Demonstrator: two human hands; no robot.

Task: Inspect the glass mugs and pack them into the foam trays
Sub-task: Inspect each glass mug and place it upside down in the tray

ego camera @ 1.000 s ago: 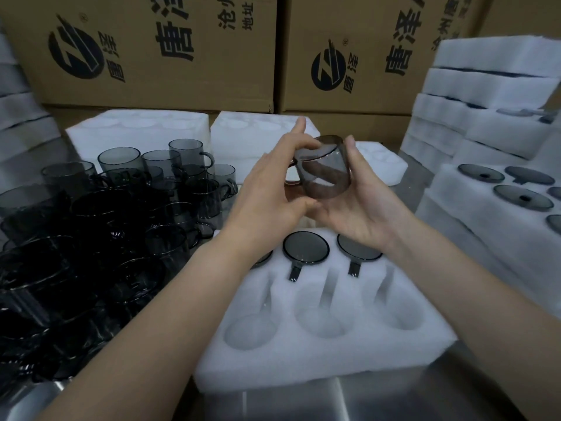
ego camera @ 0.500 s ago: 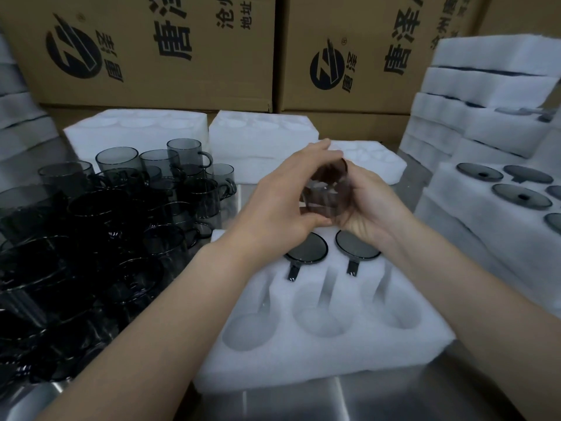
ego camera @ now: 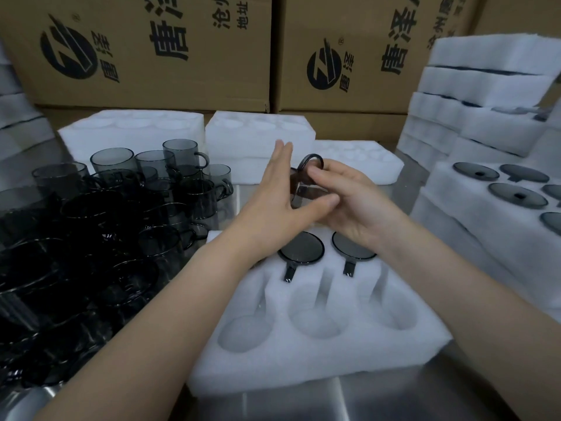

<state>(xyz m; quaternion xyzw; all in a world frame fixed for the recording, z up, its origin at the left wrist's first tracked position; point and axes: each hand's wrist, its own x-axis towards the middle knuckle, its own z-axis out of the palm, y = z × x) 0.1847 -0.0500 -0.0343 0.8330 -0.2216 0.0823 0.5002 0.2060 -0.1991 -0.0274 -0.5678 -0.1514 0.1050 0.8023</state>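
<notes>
A smoky grey glass mug (ego camera: 301,189) is held between both hands above the back of the white foam tray (ego camera: 318,357), lying tilted with its handle pointing up. My right hand (ego camera: 349,202) grips it, fingers curled over its body near the handle. My left hand (ego camera: 273,205) stands beside it with straight fingers pointing up, and its thumb reaches under the mug. Two mugs (ego camera: 301,248) (ego camera: 352,249) sit upside down in the tray's back row. My left arm hides the back-left slot. The three front slots hold nothing.
Several loose grey mugs (ego camera: 121,214) crowd the metal table at the left. Foam trays (ego camera: 130,132) (ego camera: 261,129) lie at the back, in front of cardboard boxes (ego camera: 151,50). Stacked foam trays holding mugs (ego camera: 473,202) rise at the right.
The mug has come down from chest height toward the tray and turned so its handle points up. My left fingers have straightened away from it.
</notes>
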